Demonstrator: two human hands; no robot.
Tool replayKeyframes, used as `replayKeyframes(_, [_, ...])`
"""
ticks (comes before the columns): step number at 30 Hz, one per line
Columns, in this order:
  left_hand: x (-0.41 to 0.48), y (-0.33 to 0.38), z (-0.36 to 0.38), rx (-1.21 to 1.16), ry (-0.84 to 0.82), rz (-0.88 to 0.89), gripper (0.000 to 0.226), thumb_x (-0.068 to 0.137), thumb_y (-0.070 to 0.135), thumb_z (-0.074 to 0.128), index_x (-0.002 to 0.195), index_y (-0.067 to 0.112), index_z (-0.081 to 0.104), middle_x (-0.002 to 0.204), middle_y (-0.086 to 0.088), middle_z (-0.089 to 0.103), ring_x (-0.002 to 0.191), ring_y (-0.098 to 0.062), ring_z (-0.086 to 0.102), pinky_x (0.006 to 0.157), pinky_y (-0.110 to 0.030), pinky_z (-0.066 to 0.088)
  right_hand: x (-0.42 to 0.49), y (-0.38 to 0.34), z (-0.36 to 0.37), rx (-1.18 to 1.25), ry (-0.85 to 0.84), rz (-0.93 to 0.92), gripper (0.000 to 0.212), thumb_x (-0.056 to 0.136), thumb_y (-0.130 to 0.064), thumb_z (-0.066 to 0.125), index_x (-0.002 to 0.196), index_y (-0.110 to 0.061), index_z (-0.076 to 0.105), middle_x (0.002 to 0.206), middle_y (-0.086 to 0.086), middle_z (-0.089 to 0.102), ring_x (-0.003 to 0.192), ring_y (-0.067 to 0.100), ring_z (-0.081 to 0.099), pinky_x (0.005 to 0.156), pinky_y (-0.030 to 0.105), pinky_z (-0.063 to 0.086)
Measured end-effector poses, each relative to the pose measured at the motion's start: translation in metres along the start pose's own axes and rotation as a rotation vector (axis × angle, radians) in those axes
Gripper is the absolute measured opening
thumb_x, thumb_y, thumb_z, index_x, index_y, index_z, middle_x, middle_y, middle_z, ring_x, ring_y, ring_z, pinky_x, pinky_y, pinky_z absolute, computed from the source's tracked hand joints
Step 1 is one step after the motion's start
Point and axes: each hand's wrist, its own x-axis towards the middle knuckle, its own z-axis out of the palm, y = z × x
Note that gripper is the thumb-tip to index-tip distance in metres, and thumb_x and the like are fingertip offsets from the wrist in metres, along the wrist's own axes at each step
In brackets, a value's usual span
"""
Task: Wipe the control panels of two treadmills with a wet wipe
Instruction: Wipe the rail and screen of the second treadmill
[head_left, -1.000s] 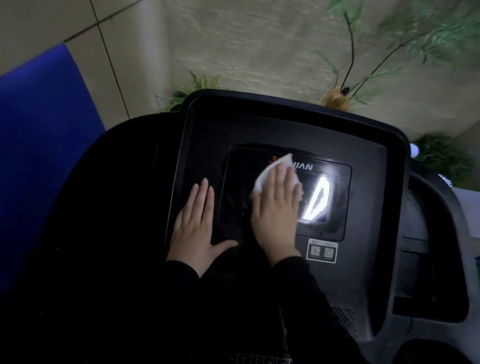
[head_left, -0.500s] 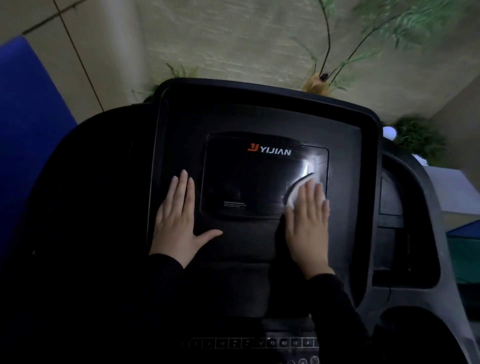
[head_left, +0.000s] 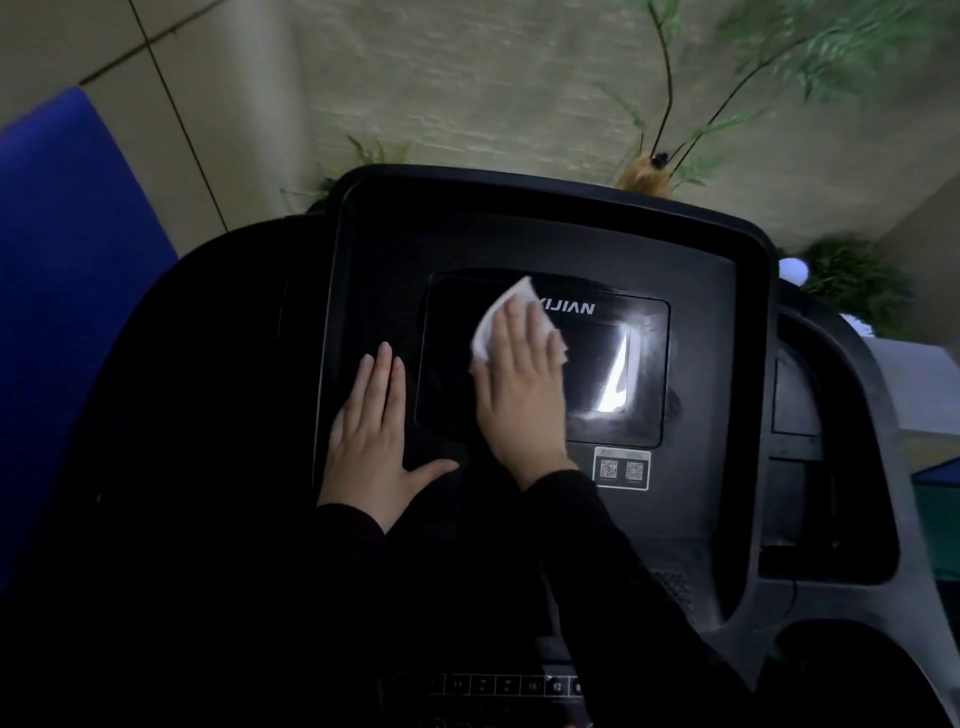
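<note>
A black treadmill control panel (head_left: 701, 395) fills the middle of the view, with a dark glossy screen (head_left: 613, 374) marked YIJIAN. My right hand (head_left: 522, 384) lies flat on the screen's upper left part and presses a white wet wipe (head_left: 511, 306) against it; the wipe's edges stick out past my fingertips. My left hand (head_left: 374, 441) rests flat and spread on the panel just left of the screen, holding nothing. Both forearms are in black sleeves. A bright reflection shows on the screen's right side.
A QR-code sticker (head_left: 622, 467) sits below the screen. A row of buttons (head_left: 509, 685) runs along the panel's lower edge. A blue pad (head_left: 67, 291) stands at the left, green plants (head_left: 857, 280) behind, and a black handrail frame (head_left: 841, 467) at the right.
My right hand has swept the wipe from the screen's right side back to its upper left, covering the logo's start. My left hand has stayed in place.
</note>
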Motion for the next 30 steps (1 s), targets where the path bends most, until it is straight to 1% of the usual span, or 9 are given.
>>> replayKeyframes(4, [0.001, -0.001, -0.001, -0.021, -0.004, 0.013, 0.112, 0.067, 0.063, 0.059, 0.144, 0.014, -0.006, 0.155, -0.001, -0.014, 0.141, -0.013, -0.013, 0.111, -0.036, 0.006, -0.024, -0.010, 0.007, 0.001, -0.048, -0.172, 0.053, 0.100, -0.027, 0.032, 0.148, -0.006, 0.023, 0.158, 0.011, 0.019, 0.147, 0.026, 0.009, 0.119, 0.045, 0.009])
replayKeyframes(7, [0.000, -0.003, -0.002, -0.003, -0.009, 0.036, 0.110, 0.068, 0.066, 0.054, 0.144, 0.013, -0.005, 0.155, -0.001, -0.014, 0.141, -0.013, -0.014, 0.109, -0.036, 0.005, -0.040, 0.007, 0.002, 0.007, -0.071, -0.200, 0.052, 0.098, -0.026, 0.034, 0.146, -0.007, 0.029, 0.157, 0.010, 0.024, 0.146, 0.025, 0.014, 0.118, 0.045, 0.012])
replayKeyframes(12, [-0.002, -0.003, -0.004, 0.016, -0.027, 0.050, 0.107, 0.070, 0.071, 0.044, 0.144, 0.012, -0.008, 0.154, -0.002, -0.020, 0.140, -0.014, -0.020, 0.109, -0.037, 0.001, -0.058, 0.058, -0.013, 0.055, 0.047, 0.024, 0.047, 0.096, -0.018, 0.039, 0.141, -0.003, 0.038, 0.152, 0.016, 0.033, 0.144, 0.029, 0.021, 0.116, 0.042, 0.014])
replayKeyframes(16, [-0.003, -0.005, -0.006, 0.006, -0.036, 0.077, 0.102, 0.074, 0.067, 0.044, 0.144, 0.013, -0.005, 0.154, -0.002, -0.018, 0.140, -0.015, -0.019, 0.110, -0.037, 0.003, -0.069, 0.080, -0.023, 0.106, 0.200, 0.152, 0.042, 0.091, 0.008, 0.047, 0.132, 0.002, 0.047, 0.143, 0.021, 0.045, 0.140, 0.031, 0.031, 0.116, 0.037, 0.023])
replayKeyframes(19, [-0.009, -0.008, -0.010, -0.009, -0.021, 0.098, 0.094, 0.078, 0.062, 0.047, 0.145, 0.014, 0.001, 0.156, -0.001, -0.008, 0.141, -0.014, -0.012, 0.109, -0.035, 0.004, -0.074, 0.080, -0.028, 0.084, 0.259, 0.159, 0.037, 0.085, 0.015, 0.053, 0.120, 0.003, 0.058, 0.128, 0.020, 0.059, 0.124, 0.037, 0.048, 0.106, 0.028, 0.033])
replayKeyframes(21, [-0.016, -0.009, -0.012, -0.021, -0.018, 0.110, 0.088, 0.081, 0.057, 0.048, 0.145, 0.015, 0.005, 0.157, 0.000, -0.002, 0.142, -0.014, -0.008, 0.110, -0.035, 0.004, -0.075, 0.076, -0.033, 0.099, 0.295, 0.173, 0.030, 0.083, 0.015, 0.056, 0.111, 0.006, 0.062, 0.116, 0.021, 0.066, 0.106, 0.033, 0.053, 0.093, 0.022, 0.037])
replayKeyframes(25, [-0.034, -0.016, -0.019, -0.058, -0.012, 0.136, 0.078, 0.085, 0.050, 0.048, 0.145, 0.016, 0.012, 0.156, 0.001, 0.010, 0.142, -0.012, 0.001, 0.111, -0.034, 0.007, -0.080, 0.058, -0.044, 0.136, 0.332, 0.197, 0.016, 0.082, 0.013, 0.056, 0.094, 0.007, 0.065, 0.091, 0.023, 0.063, 0.088, 0.027, 0.049, 0.077, 0.018, 0.034])
replayKeyframes(28, [-0.051, -0.021, -0.026, -0.100, -0.002, 0.160, 0.073, 0.086, 0.047, 0.049, 0.144, 0.016, 0.018, 0.154, 0.000, 0.020, 0.141, -0.013, 0.011, 0.109, -0.032, 0.011, -0.091, 0.040, -0.051, 0.208, 0.292, 0.271, 0.014, 0.086, 0.006, 0.054, 0.094, 0.003, 0.064, 0.088, 0.019, 0.059, 0.081, 0.035, 0.056, 0.068, 0.016, 0.029])
replayKeyframes(30, [-0.061, -0.024, -0.031, -0.138, 0.005, 0.172, 0.070, 0.086, 0.046, 0.048, 0.143, 0.014, 0.023, 0.152, -0.001, 0.026, 0.140, -0.013, 0.016, 0.109, -0.032, 0.016, -0.101, 0.028, -0.053, 0.244, 0.253, 0.292, 0.011, 0.089, 0.000, 0.053, 0.093, 0.001, 0.063, 0.087, 0.018, 0.059, 0.080, 0.031, 0.055, 0.063, 0.019, 0.025])
